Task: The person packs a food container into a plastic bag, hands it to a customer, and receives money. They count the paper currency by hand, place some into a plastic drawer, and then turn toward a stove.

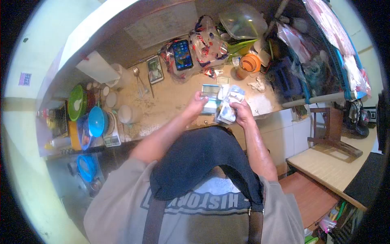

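Observation:
My left hand [197, 105] is closed on the left edge of a flat rectangular packet [210, 106] with blue, white and dark bands. Its exact kind is not plain. Close beside it, my right hand [243, 113] grips a crumpled white-and-blue plastic packet [230, 106], with the thumb lying on top. Both packets are held over the front part of the wooden counter [170, 103], side by side and nearly touching. What lies inside the plastic packet cannot be made out.
Behind my hands are a lit phone [182, 55], a second phone-like device [154, 69], plastic bags [207, 44] and an orange cup [250, 63]. Spoons [139, 79], blue bowls [98, 121] and a small scale [112, 140] are at left. A wooden stool [327, 126] stands right.

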Demonstrator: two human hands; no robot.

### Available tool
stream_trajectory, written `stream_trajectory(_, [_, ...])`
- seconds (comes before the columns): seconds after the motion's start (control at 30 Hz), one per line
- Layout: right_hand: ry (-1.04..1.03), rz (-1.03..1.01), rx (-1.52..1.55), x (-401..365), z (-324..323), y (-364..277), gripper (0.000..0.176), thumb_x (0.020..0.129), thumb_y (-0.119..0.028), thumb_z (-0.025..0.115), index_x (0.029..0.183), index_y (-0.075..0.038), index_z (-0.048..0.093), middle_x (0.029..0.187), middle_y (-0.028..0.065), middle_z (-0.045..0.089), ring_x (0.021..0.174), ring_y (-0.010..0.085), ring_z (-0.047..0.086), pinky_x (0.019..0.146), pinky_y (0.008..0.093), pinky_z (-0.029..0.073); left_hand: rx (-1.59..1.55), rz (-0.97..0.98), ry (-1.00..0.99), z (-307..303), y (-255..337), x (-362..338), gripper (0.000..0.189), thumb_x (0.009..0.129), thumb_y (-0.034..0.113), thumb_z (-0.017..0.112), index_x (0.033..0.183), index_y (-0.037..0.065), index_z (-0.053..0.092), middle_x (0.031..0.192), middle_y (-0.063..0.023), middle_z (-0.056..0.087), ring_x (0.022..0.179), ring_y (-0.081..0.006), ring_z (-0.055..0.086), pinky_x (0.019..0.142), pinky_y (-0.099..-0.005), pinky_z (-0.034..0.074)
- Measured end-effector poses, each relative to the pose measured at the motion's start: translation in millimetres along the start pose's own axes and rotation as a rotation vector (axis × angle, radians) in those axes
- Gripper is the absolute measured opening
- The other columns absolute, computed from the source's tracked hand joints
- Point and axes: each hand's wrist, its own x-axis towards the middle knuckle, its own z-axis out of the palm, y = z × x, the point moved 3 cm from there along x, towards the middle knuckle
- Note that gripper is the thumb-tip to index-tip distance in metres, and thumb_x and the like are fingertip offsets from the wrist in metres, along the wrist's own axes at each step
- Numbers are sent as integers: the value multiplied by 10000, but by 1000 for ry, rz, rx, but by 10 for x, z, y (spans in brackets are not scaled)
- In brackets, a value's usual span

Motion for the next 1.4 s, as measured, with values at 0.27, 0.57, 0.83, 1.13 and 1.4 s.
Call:
stream_trajectory(0.27, [40, -198, -372, 482, -76, -201, 461, 675, 67, 573, 1115, -32, 481, 985, 72, 615, 885, 191, 601, 794, 307, 478, 1036, 353, 448, -799, 152, 348, 380, 796, 151, 598, 1130, 11, 483, 936, -166, 613, 840, -294, 592, 771, -395, 468])
stream_trajectory(0.57, [386, -493, -1261, 666, 309, 59, 712, 636, -66, 633, 1281, 20, 345, 964, 264, 574, 912, 402, 566, 806, 442, 455, 933, 455, 143, 78, 131, 260, 410, 763, 198, 605, 1087, -49, 555, 1016, -211, 605, 853, -282, 611, 775, -353, 483])
stream_trajectory(0.83, [383, -578, -1219, 597, 328, 25, 524, 654, -145, 707, 1118, -17, 501, 984, 198, 616, 940, 342, 591, 808, 396, 466, 350, 99, 88, 288, 49, 506, 512, 783, 129, 618, 1231, -29, 427, 1129, -140, 551, 995, -214, 542, 865, -301, 435])
stream_trajectory(1.13, [79, -597, -1013, -52, 99, -491, 748, 700, -101, 658, 1349, -45, 291, 1199, 221, 412, 1134, 346, 434, 972, 369, 363, -151, -342, -358, 730, 208, 134, 424, 871, 211, 573, 1243, 75, 422, 1078, -51, 577, 907, -163, 573, 806, -329, 482])
stream_trajectory(1.4, [535, -561, -850, -694, -898, -749, 846, 704, -100, 686, 1387, -59, 189, 1213, 249, 397, 1115, 314, 464, 936, 390, 390, -207, -406, -609, 2026, -10, 35, 323, 916, 125, 474, 1225, 61, 406, 1146, -91, 552, 1018, -209, 564, 904, -361, 462])
